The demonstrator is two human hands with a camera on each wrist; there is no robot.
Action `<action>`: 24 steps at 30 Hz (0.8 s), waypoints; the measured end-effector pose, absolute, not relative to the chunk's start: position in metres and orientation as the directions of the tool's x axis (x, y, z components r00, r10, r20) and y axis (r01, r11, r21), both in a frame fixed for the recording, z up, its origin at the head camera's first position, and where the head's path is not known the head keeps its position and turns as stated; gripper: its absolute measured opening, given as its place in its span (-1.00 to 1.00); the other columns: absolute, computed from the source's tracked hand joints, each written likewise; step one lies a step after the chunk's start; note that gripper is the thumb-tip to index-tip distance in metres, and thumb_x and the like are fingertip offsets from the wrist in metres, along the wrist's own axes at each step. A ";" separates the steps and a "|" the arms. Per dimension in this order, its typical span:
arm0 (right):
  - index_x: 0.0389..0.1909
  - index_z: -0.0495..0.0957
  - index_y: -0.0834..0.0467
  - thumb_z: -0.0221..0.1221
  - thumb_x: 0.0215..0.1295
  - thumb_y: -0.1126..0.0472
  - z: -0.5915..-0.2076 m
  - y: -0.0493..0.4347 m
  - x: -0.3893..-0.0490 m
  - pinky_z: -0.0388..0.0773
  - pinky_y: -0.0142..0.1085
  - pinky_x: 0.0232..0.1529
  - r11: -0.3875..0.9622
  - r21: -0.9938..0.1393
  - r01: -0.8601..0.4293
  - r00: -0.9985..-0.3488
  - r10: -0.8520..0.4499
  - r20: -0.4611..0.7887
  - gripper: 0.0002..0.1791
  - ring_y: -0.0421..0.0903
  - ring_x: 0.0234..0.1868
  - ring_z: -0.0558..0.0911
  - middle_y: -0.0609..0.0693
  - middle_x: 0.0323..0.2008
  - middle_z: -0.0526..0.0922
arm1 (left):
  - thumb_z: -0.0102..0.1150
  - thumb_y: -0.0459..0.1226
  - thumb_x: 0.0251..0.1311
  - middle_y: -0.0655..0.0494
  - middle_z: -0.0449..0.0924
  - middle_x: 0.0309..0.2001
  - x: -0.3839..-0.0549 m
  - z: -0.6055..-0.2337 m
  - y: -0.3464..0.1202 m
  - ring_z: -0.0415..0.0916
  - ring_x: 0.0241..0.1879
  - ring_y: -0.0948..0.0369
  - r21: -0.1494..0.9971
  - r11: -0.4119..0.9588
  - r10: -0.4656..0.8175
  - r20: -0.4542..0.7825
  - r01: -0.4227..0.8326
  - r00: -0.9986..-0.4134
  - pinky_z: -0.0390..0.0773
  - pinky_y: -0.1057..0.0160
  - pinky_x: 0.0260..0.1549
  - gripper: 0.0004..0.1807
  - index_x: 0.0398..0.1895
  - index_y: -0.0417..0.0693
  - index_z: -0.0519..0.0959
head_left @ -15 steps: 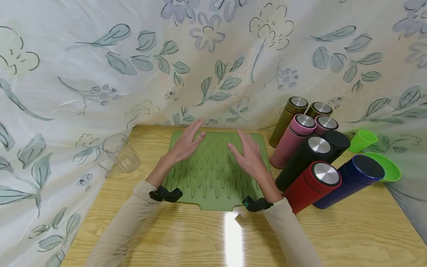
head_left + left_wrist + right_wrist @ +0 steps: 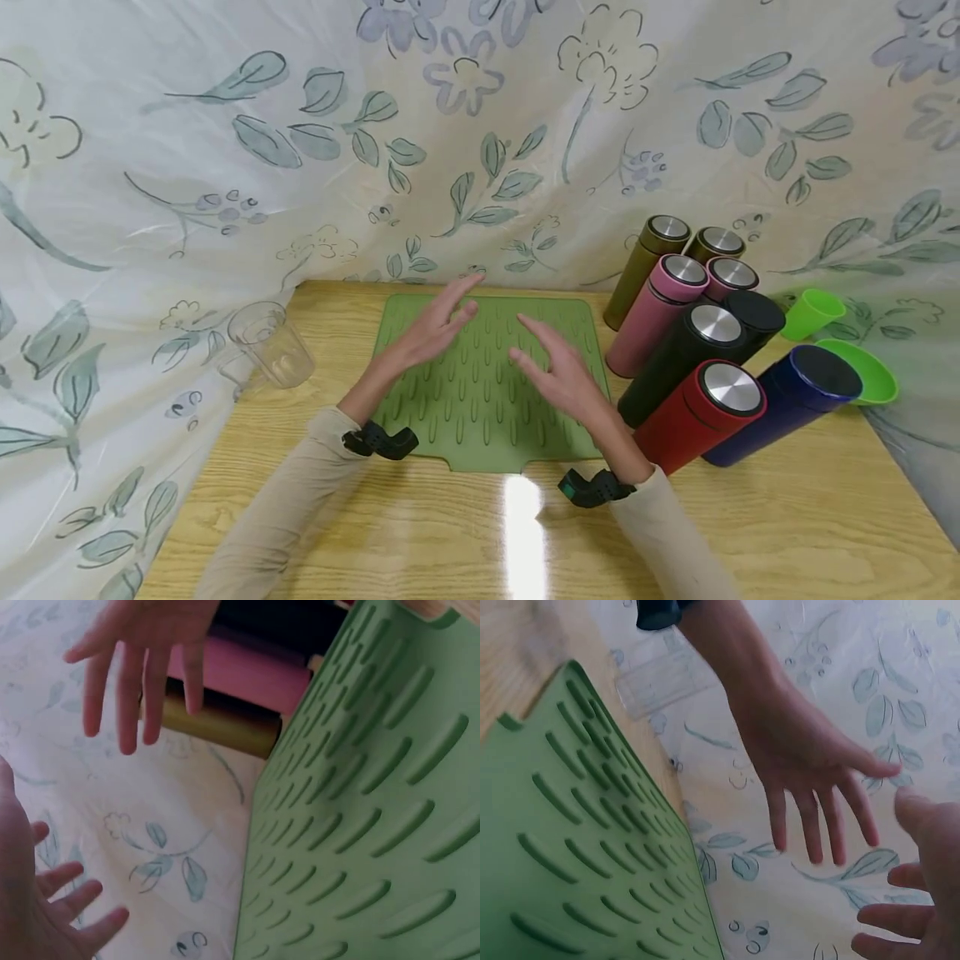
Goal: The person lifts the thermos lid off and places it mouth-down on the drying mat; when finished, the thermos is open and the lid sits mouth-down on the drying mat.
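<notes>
Both hands hover over a green ridged mat (image 2: 480,392) on the wooden table, palms facing each other with a gap between them. The left hand (image 2: 431,332) is above the mat's left half, its fingers straight and spread, holding nothing. Over the right half is the right hand (image 2: 558,367), also with extended fingers and nothing in its grasp. In the left wrist view the right hand (image 2: 154,652) shows its fingers apart; the right wrist view shows the left hand (image 2: 802,750) likewise spread. The pink bottle (image 2: 651,321) and black bottle (image 2: 671,367) stand nearest the right hand.
On the right stand a red bottle (image 2: 690,421), a blue bottle (image 2: 780,408) and several others, with a green cup (image 2: 813,314) and green plate (image 2: 873,375) beyond. A clear glass mug (image 2: 273,346) stands left. A floral curtain (image 2: 480,150) hangs behind the table.
The left hand has shifted slightly to the right. The right hand has drawn a little nearer the table's front, its wrist moving right. Mat, mug and bottles stay in place.
</notes>
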State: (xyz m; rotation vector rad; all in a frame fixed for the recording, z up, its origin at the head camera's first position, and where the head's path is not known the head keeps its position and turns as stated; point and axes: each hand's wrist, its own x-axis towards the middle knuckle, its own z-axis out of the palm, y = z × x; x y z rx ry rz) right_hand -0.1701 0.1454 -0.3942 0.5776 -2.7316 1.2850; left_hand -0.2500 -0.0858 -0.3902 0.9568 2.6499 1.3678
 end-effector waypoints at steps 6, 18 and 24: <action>0.43 0.24 0.04 0.11 0.41 0.02 -0.390 0.152 -0.149 0.30 0.22 0.35 0.556 -0.734 -0.391 -0.910 -0.352 0.218 -0.38 0.13 0.45 0.27 0.11 0.42 0.31 | -0.37 0.40 0.27 0.01 0.12 0.49 -0.247 -0.383 -0.077 0.20 0.42 0.02 0.770 0.346 0.538 0.305 0.536 -0.786 0.36 -0.08 0.33 -0.12 0.50 0.09 0.11; 0.40 0.30 0.07 0.17 0.37 0.16 -0.374 0.176 -0.108 0.44 0.16 0.25 0.568 -0.665 -0.484 -0.871 -0.389 0.301 -0.41 0.11 0.38 0.38 0.10 0.36 0.40 | -0.21 0.28 0.32 -0.11 0.27 0.40 -0.234 -0.362 -0.050 0.30 0.35 0.02 0.740 0.173 0.635 0.420 0.649 -0.648 0.48 0.03 0.26 -0.19 0.47 0.00 0.18; 0.38 0.34 0.00 0.23 0.30 0.24 -0.353 0.187 -0.085 0.52 -0.14 0.25 0.610 -0.592 -0.527 -0.850 -0.369 0.377 -0.38 -0.09 0.34 0.45 -0.01 0.32 0.47 | -0.24 0.30 0.32 0.04 0.27 0.43 -0.227 -0.350 -0.034 0.36 0.33 0.14 0.717 0.163 0.660 0.432 0.678 -0.615 0.48 0.26 0.24 -0.19 0.46 0.00 0.20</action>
